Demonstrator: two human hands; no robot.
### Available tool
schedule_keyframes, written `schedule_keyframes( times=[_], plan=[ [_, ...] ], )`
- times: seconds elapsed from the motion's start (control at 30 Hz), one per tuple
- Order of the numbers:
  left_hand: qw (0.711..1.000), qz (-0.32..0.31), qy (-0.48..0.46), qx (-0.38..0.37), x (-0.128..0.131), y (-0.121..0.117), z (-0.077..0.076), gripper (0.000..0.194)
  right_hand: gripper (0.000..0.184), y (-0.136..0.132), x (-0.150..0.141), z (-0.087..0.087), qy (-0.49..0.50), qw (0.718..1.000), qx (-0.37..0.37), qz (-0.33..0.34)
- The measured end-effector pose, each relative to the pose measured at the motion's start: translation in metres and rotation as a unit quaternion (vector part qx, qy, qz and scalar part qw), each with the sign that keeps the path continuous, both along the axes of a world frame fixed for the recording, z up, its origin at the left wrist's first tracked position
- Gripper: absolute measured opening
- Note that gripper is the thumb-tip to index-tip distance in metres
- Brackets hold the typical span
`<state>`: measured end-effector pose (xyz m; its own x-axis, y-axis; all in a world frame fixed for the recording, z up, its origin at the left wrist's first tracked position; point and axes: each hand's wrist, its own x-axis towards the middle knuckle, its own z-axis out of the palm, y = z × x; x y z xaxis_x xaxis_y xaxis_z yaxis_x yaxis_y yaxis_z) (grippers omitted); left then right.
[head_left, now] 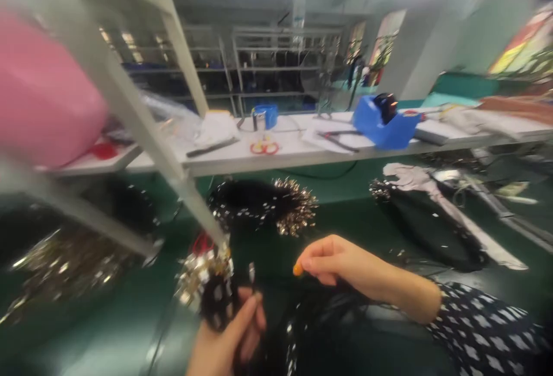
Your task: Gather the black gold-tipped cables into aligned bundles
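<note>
In the lower middle, my left hand (235, 333) is closed on a thin black cable with a silvery metal connector (252, 273) pointing up from the fingers. Pinched between the thumb and finger of my right hand (332, 261) is a small rounded orange piece (298, 270), apart from the connector and to its right. Just left of my left hand are a heap of shiny metal ends (186, 278) and a black bundle (216, 301). Farther back lies a coiled bundle of black cables (250, 198) with many metallic ends (297, 209). Loose black strands run beneath both hands, blurred.
A slanted pale post (190, 189) rises beside my left hand. The white shelf (302, 154) holds red-handled scissors (264, 147), pliers (339, 137) and a blue bin (382, 128). More metal-ended cables (73, 266) lie left on the green surface (99, 335). A pink object (47, 94) stands upper left.
</note>
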<state>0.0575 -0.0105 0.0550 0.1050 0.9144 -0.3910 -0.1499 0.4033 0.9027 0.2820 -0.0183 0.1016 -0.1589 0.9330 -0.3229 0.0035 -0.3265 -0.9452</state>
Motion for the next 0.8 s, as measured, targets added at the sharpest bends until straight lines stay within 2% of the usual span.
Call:
schedule_keyframes(
  times=[0.03,0.1,0.23,0.4,0.6,0.8],
  plan=[
    [0.999,-0.037,-0.025,0.01,-0.001,-0.001,-0.003,0.043,0.026,-0.003,-0.011,-0.002,0.01,1.0,-0.007,0.019],
    [0.997,-0.06,-0.052,0.022,-0.004,-0.003,-0.005,0.041,0.028,-0.004,-0.027,-0.004,0.007,0.999,-0.018,0.05],
    [0.993,-0.07,-0.083,0.04,-0.007,-0.011,-0.005,0.036,0.029,-0.001,-0.041,-0.009,-0.041,0.995,-0.017,0.087],
    [0.991,-0.082,-0.092,0.054,-0.007,-0.016,-0.003,0.032,0.028,-0.001,-0.047,-0.011,-0.116,0.986,-0.017,0.119],
    [0.991,-0.099,-0.074,0.05,-0.002,-0.017,-0.004,0.026,0.027,-0.003,-0.049,-0.01,-0.185,0.971,0.022,0.149],
    [0.993,-0.09,-0.045,0.065,0.0,-0.019,-0.002,0.019,0.028,-0.004,-0.049,-0.013,-0.208,0.969,0.019,0.131]
  ],
)
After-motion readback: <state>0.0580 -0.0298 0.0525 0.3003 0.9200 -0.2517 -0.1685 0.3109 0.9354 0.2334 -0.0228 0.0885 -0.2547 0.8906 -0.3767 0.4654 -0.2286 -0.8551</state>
